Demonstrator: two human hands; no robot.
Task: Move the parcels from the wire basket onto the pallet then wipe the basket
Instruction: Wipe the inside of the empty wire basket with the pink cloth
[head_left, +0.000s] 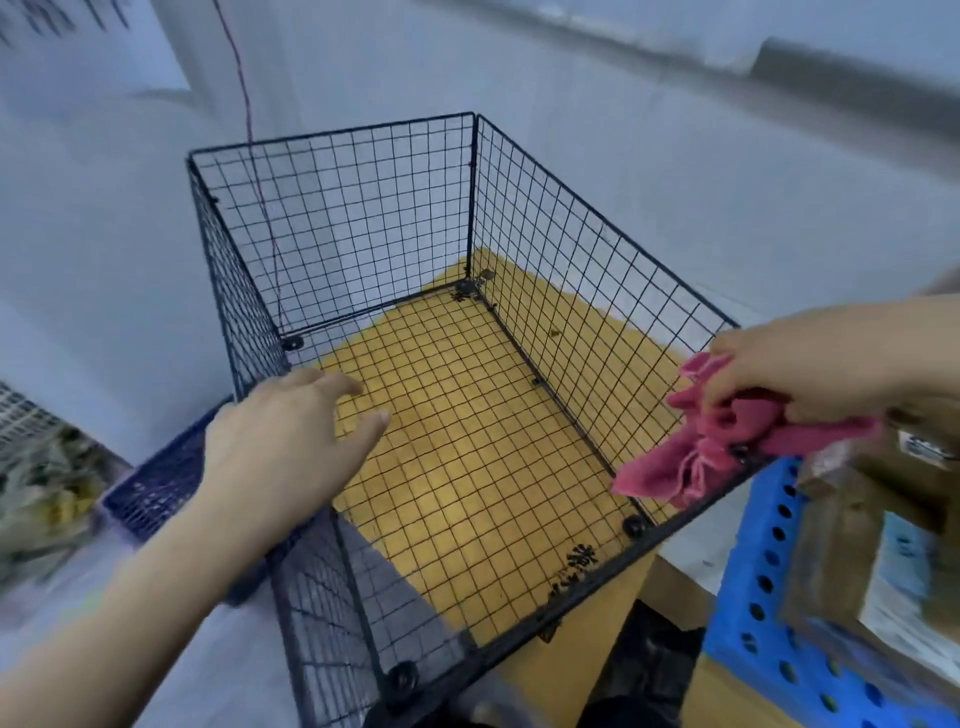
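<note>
Head camera looks down into the wire basket (332, 208), a yellow sheet (467, 467) showing through its mesh floor. The left hand (280, 441) is spread with straight fingers over the basket's left rim, holding nothing; whether it touches the wire cannot be told. The right hand (810, 358) clutches a pink cloth (711, 447) at the basket's right rim, and parcels (857, 545) lie on the blue pallet (763, 597) just right of the basket.

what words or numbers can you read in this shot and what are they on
None reads clearly.
Wall sign: dark strokes, too blurred.
Parcel label: print too small and blurred.
Black marks on the basket floor: perhaps characters, illegible.
Cloth in the right hand: no text.
</note>
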